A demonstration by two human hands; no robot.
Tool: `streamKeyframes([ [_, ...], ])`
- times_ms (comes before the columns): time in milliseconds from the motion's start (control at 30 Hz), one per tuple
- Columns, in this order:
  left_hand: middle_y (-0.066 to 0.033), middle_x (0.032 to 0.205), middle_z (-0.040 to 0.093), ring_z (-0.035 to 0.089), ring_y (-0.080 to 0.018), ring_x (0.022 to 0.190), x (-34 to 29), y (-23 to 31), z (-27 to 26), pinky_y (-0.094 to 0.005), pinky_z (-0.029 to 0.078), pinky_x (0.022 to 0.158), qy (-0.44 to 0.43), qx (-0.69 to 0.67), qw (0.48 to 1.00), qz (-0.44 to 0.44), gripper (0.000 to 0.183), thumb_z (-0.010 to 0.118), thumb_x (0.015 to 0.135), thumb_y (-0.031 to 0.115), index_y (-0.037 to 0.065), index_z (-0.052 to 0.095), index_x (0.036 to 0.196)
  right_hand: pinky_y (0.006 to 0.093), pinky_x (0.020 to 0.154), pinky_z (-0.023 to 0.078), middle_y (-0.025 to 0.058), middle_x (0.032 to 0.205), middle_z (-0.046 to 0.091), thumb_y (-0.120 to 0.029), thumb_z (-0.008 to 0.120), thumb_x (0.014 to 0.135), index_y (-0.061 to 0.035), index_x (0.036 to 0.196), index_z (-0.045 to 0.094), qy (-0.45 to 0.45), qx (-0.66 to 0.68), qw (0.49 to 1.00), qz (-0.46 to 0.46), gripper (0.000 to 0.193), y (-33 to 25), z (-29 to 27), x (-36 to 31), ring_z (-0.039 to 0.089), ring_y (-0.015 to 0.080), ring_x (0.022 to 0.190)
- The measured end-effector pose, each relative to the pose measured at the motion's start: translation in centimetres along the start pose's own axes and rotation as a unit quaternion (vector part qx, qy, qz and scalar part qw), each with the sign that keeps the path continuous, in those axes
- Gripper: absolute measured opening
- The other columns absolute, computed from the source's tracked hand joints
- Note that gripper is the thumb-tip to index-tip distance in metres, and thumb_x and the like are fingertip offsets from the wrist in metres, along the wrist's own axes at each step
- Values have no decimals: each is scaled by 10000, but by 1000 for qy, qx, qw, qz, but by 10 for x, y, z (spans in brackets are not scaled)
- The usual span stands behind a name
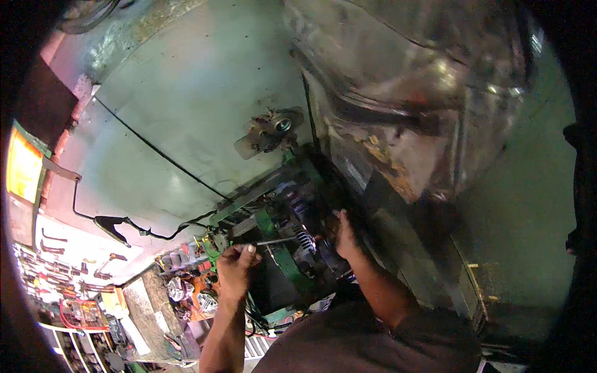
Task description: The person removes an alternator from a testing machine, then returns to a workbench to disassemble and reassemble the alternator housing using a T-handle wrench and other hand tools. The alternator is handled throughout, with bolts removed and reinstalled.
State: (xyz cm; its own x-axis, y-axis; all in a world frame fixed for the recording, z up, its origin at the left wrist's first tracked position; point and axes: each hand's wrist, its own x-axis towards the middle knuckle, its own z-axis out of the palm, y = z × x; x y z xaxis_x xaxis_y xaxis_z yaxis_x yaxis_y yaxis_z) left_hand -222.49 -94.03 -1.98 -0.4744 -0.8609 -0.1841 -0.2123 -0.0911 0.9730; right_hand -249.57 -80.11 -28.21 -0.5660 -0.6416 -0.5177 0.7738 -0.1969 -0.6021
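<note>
My left hand [235, 270] is closed round the near end of a slim metal bar-like tool [277, 240]. The tool reaches right, toward a slotted metal part [305, 241] that looks like an alternator. This part sits in a dark green metal frame [264, 219], beside a green upright bar [287, 264]. My right hand [345, 239] is at the right side of the slotted part, its fingers raised. Shadow and blur hide what those fingers touch, and I cannot make out their grip.
Behind the frame is a dirty metal fitting [270, 132] with a round opening. A large crumpled clear plastic sheet [404, 112] hangs at the right. On the left, a workbench [152, 311] stands near an orange tray of parts [198, 292] and wall-hung tools [62, 273]. A black cable [161, 152] crosses the wall.
</note>
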Motion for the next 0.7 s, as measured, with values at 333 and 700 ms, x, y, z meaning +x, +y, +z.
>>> streamKeyframes([
  [333,-185,1061,838,814,-332,1019,-13,110,43,-453,621,916,-412,479,745,215,396,801,1008,406,51,817,1182,413,977,578,107,1319,745,-423,665,1124,-90,1461,625,55,-231,969,-66,476,-18,-63,-75,746,232,1101],
  [700,-237,1103,815,797,-407,1007,-12,97,53,-494,617,895,-338,403,808,265,527,876,928,481,-4,828,1127,367,926,643,96,1238,746,-191,701,1096,-34,1344,675,98,-176,974,-106,295,-9,-109,-87,755,209,1101],
])
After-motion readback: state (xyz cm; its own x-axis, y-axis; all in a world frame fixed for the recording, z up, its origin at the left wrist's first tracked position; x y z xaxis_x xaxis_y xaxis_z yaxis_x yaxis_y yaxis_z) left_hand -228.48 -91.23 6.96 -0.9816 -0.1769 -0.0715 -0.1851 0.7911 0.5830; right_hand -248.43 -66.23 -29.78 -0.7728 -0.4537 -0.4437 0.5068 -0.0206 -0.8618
